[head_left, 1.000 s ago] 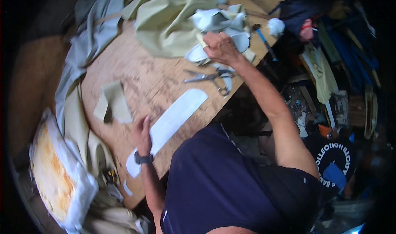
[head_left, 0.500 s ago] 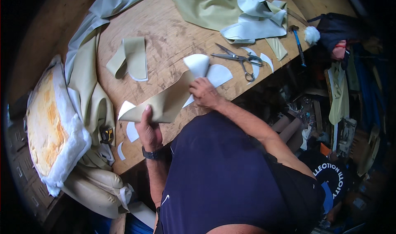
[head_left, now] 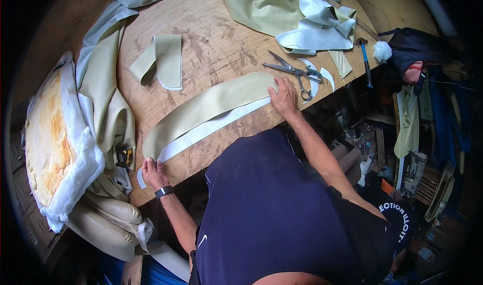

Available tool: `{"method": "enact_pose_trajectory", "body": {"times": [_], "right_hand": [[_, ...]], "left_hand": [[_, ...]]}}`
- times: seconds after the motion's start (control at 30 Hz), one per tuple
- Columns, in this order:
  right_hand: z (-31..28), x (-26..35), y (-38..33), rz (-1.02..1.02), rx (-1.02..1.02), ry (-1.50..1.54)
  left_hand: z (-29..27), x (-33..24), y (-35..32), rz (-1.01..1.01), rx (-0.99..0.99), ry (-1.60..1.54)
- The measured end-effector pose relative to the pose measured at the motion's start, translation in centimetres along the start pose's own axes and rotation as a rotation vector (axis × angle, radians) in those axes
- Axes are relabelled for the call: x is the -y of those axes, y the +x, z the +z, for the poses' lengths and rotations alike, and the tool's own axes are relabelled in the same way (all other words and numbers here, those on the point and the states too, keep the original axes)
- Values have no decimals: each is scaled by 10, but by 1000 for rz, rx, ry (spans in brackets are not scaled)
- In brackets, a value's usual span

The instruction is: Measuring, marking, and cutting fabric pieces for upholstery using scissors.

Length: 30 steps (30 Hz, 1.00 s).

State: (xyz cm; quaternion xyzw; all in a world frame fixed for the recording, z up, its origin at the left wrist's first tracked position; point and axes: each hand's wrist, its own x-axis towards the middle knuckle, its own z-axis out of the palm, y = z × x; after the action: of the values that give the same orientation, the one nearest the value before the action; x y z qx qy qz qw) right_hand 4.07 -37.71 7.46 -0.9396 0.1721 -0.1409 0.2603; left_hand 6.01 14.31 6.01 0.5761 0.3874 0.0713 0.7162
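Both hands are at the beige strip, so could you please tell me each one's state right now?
Left hand: closed, holding the left end of the beige strip.
Right hand: at the strip's right end, fingers bent; gripping or pressing cannot be told.

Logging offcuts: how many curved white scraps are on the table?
3 visible: one scrap partly under the scissors, a second scrap right of it, a third scrap beside the left hand; others may be hidden.

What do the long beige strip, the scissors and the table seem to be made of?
Strip: probably vinyl or leather with a low sheen, judging by its smooth, supple face; which, I can't tell.
Scissors: metal, likely steel, dully shiny, judging by their grey gleam.
Table: wood, probably plywood, apparently unvarnished, showing grain and dark stains.
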Motion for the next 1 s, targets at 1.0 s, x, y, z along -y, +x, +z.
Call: {"method": "enact_pose_trajectory", "body": {"times": [1.0], "right_hand": [[10, -73, 3, 347, 122, 138]], "left_hand": [[-49, 9, 29, 336, 68, 866]]}}
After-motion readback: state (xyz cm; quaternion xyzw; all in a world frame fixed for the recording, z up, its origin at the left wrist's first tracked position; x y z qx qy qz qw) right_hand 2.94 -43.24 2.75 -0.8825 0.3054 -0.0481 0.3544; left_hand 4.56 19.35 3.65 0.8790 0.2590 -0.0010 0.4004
